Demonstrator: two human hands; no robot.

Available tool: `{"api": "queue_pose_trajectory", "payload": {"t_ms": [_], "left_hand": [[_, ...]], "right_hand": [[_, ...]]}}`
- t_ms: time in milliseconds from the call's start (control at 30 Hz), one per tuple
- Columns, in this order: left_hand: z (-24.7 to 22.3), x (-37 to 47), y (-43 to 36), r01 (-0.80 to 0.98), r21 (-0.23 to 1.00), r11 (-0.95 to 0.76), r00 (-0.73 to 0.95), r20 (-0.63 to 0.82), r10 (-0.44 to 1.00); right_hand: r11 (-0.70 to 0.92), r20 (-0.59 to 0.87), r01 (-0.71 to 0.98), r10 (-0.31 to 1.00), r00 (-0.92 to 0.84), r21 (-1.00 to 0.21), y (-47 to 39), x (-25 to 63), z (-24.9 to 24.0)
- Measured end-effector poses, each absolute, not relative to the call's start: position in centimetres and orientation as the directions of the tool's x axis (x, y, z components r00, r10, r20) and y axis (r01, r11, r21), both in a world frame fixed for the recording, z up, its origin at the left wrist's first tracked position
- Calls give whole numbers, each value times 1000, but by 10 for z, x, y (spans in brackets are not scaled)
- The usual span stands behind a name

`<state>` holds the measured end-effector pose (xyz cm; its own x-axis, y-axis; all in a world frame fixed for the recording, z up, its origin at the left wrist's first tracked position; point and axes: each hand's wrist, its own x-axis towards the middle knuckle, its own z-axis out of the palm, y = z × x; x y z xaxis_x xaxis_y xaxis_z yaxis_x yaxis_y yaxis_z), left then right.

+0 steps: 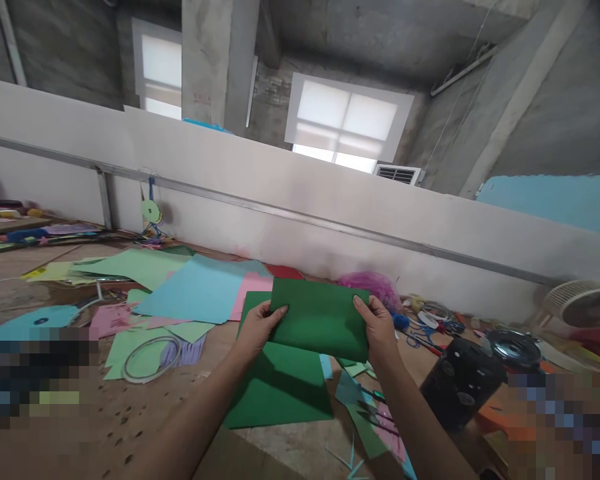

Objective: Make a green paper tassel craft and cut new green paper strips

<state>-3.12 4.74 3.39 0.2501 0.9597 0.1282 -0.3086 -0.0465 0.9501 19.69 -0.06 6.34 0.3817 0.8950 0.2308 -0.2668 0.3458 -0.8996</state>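
A dark green rectangular sheet of paper (320,321) is held up in front of me between both hands. My left hand (259,328) pinches its left edge, thumb on the near face. At the right edge my right hand (381,331) grips it the same way. Below it, a larger dark green sheet (280,397) lies on the wooden table (175,427), partly covered by the held piece. Beside my right forearm are scissors (377,417) on top of green and pink paper scraps (363,417).
Light blue (195,287) and pale green sheets (135,267) spread out at the left, near a coiled white cable (150,358). To the right stand a black cylindrical container (463,380) and a small fan (583,301). A white partition (260,220) runs behind the table.
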Motion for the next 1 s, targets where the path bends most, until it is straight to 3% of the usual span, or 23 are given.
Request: {"api": "queue_pose_trajectory", "payload": {"t_ms": [133,233,333,567,833,1000], "left_hand": [[22,-24,48,-276,931,-237,164,289,943],[15,-20,47,-42,924,-380,10,381,925],[13,-19,46,173,886,-429,-52,444,895],[20,-22,45,396,787,-473,-74,541,838],[32,-28,53,257,865,-432,-274,494,825],[40,-28,49,191,890,-415,-384,457,802]], "right_hand": [[358,245,-270,894,374,-894,0,197,61],[367,251,-275,891,378,-888,1,197,61],[363,238,-279,887,395,-889,1,198,62],[333,207,-277,892,401,-901,1,198,63],[334,300,-397,942,147,-855,5,186,58],[270,269,-425,961,64,-864,0,146,35]]}}
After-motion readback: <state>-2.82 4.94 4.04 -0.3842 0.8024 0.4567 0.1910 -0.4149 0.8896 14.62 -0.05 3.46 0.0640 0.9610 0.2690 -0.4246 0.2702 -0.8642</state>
